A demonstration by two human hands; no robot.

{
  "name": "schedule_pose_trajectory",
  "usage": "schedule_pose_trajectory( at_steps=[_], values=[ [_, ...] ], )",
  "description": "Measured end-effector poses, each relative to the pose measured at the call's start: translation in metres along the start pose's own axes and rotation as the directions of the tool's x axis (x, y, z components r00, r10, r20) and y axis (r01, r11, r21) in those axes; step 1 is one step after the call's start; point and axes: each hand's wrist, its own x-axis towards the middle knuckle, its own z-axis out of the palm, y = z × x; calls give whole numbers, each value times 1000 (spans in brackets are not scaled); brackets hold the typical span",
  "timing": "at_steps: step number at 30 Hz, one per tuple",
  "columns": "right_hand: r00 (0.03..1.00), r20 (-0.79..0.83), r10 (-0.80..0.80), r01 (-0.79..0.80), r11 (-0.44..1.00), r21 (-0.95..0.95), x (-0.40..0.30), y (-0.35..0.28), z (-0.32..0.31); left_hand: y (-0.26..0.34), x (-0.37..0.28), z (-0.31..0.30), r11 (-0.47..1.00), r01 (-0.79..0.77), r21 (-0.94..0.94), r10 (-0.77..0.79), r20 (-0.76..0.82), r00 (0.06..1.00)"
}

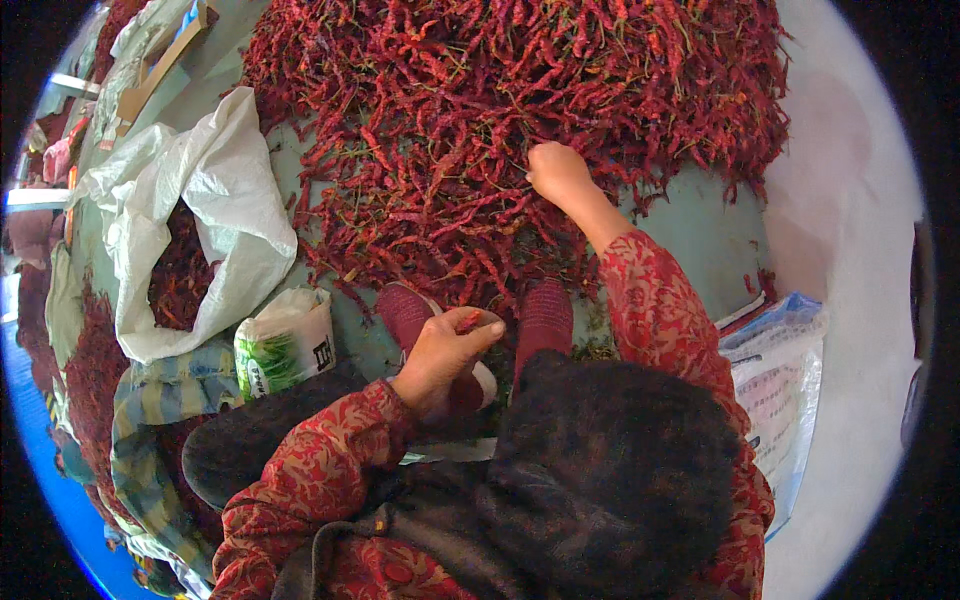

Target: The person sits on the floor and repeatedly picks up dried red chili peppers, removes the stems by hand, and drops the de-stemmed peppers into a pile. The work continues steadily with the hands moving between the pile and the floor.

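A large heap of dried red chili peppers (450, 135), many with stems, spreads over the floor before me. My right hand (559, 174) reaches to the heap's middle right, its fingers curled down at the peppers; whether it grips one is hidden. My left hand (448, 352) is low over my shoes, thumb and forefinger pinched around a small red chili pepper (469, 322). To the left, a white woven sack (244, 217) lies with its mouth open and dark red chili peppers (178, 281) inside.
A green and white plastic package (283, 341) stands beside my left knee. On the right, a clear plastic bag with printed sheets (776, 397) lies by the pale wall. A cardboard piece (159, 71) is at the upper left, and more chili heaps (97, 390) line the far left.
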Motion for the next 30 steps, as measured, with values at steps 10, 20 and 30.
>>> schedule_pose_trajectory(
  at_steps=[10, 20, 30],
  values=[
    [979, 200, -30, 35, 999, -23, -32, 8, 7, -13, 17, -12, 982, -32, -188, 31, -13, 999],
    [969, -235, -73, 101, 989, 112, -54, 16, -6, -7, 27, -35, 935, -85, -344, 62, -77, 995],
    [889, -408, -206, 453, 518, 726, -138, -69, -28, 14, 19, -7, 815, -550, 183, 561, -9, 828]
  ],
)
